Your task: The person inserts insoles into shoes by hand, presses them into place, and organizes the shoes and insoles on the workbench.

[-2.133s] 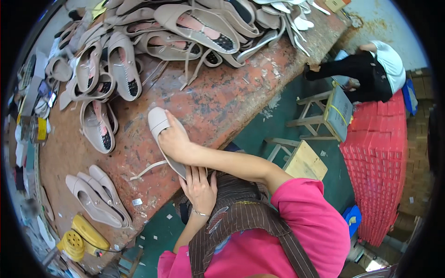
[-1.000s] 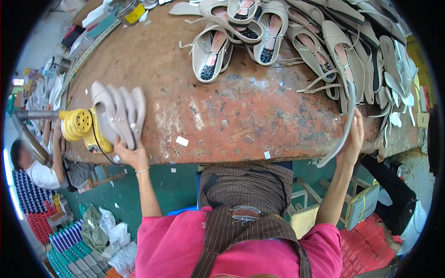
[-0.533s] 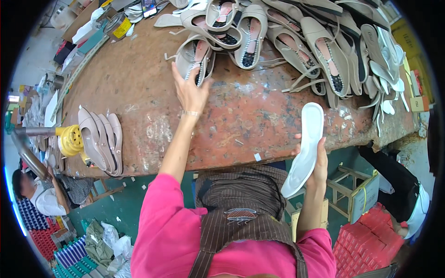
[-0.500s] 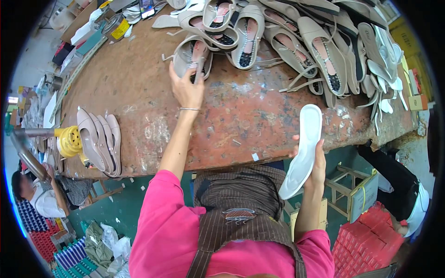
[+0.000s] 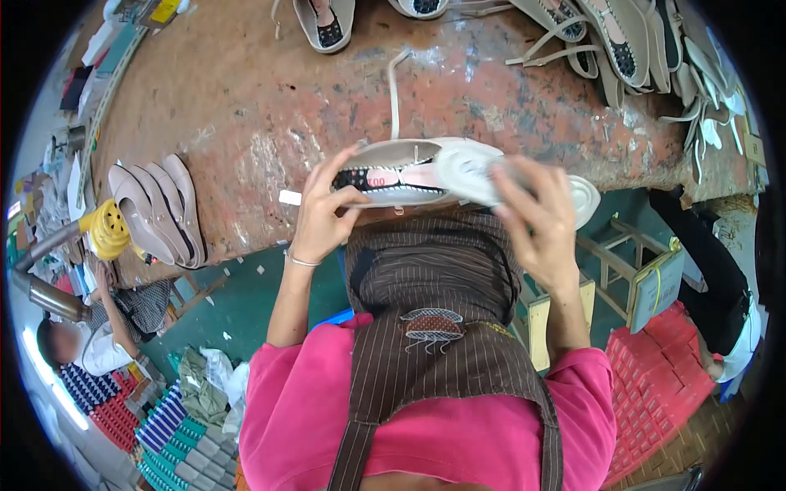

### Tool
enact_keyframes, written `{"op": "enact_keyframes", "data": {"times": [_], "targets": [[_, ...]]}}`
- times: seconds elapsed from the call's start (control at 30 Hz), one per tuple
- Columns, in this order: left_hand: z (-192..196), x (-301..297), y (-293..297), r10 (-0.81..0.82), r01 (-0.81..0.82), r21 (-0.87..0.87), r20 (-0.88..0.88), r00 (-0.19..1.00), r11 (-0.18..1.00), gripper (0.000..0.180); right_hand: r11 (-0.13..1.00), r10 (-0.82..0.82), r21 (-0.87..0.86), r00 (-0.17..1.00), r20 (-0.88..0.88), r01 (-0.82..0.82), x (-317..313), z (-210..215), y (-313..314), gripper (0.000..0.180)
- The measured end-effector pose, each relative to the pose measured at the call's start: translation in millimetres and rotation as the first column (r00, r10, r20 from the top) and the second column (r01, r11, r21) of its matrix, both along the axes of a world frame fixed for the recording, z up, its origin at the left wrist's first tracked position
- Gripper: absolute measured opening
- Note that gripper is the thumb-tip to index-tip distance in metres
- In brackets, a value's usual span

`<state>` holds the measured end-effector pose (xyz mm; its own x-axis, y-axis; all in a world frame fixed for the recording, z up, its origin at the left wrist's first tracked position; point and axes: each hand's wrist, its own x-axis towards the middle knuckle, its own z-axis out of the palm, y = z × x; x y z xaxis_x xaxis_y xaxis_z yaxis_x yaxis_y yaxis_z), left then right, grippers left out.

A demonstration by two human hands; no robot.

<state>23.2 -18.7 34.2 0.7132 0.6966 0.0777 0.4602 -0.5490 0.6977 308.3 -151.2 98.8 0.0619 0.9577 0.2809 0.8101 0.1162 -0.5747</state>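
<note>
A beige shoe (image 5: 401, 150) lies sideways at the table's near edge, its stitched rim and patterned lining facing up. Its thin strap (image 5: 394, 94) stretches away over the table. My left hand (image 5: 321, 214) pinches the shoe's left end between thumb and fingers. In my right hand (image 5: 536, 209), slightly blurred, is a white shoe sole (image 5: 465, 173). One end of the sole overlaps the shoe's right part and hides it; the other end shows beyond my fingers.
Several beige shoes (image 5: 618, 37) and loose straps are heaped at the far right. Finished-looking beige shoes (image 5: 151, 214) stand at the left beside a yellow ringed fitting (image 5: 109, 231). A wooden stool (image 5: 643, 270) and red stacked boxes (image 5: 659, 393) are at lower right. Other people sit on both sides.
My left hand has drawn a shoe from the far pile to the near edge. My right hand has turned the white sole sideways and brought it over the shoe. The view has shifted.
</note>
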Motion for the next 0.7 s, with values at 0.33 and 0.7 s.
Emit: {"op": "enact_keyframes", "data": {"times": [0.33, 0.7], "targets": [[-14, -1, -32, 0.55, -0.498, -0.362, 0.051, 0.834, 0.788, 0.062, 0.963, 0.261, -0.015, 0.942, -0.212, -0.271, -79, -77, 63, 0.023], [-43, -3, -18, 0.747, -0.507, -0.629, 0.184, 0.639, 0.589, 0.021, 0.946, 0.281, -0.113, 0.944, -0.171, -0.302, -105, -83, 73, 0.021]]}}
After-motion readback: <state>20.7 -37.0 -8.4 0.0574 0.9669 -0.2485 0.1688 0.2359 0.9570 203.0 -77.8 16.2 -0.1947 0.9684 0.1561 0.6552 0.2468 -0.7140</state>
